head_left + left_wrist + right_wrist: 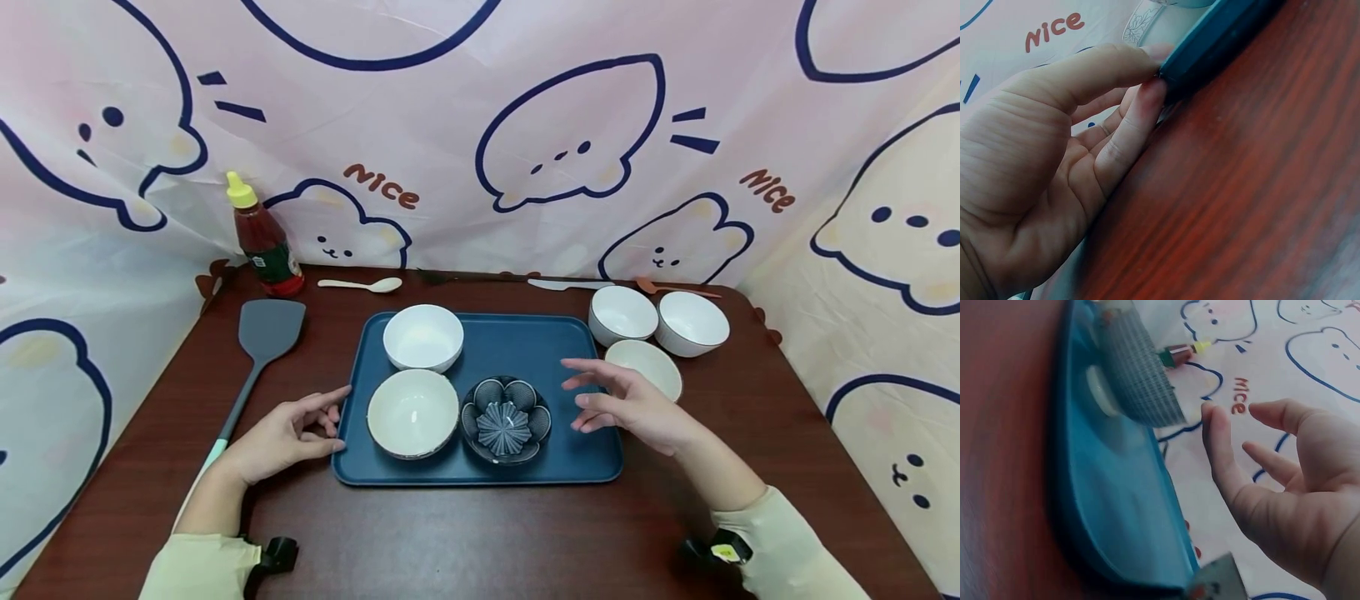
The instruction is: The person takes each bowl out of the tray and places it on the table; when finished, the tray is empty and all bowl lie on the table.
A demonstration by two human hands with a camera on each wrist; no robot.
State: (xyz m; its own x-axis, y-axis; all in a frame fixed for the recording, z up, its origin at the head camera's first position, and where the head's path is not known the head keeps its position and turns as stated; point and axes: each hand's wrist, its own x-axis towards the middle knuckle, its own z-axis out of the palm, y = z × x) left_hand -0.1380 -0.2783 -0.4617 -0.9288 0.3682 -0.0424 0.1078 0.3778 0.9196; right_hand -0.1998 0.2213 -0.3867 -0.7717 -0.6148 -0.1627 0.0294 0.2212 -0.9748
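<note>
A blue tray (517,333) lies on the table with two white bowls (413,414) at its left and a dark flower-patterned bowl (506,421) beside them. My left hand (288,433) is at the tray's left rim; in the left wrist view, thumb and finger pinch the blue edge (1194,53). Over the tray's right side hovers my right hand (626,406), its fingers spread and loosely bent, holding nothing. From the right wrist, the hand (1297,487) shows apart from the patterned bowl (1141,369).
Three white bowls (622,313) stand close together at the tray's right. A grey spatula (258,358) lies on the left, below a red sauce bottle (266,246). Along the back are a white spoon (363,285), a knife (566,285) and a brown utensil (675,289).
</note>
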